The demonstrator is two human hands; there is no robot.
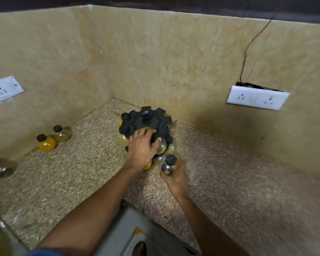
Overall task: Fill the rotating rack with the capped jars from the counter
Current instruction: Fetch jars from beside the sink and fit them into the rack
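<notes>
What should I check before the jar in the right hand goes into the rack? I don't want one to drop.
1. Right hand grips the held jar: ok.
2. Its black cap is on: ok.
3. Left hand rests on the rack, steadying it: ok.
4. Empty slot facing the jar: cannot tell, the left hand covers that edge.
5. Jars left by the wall, orange jar among them: ok, capped.

No lettering is legible anywhere, perhaps because of the blur.
</notes>
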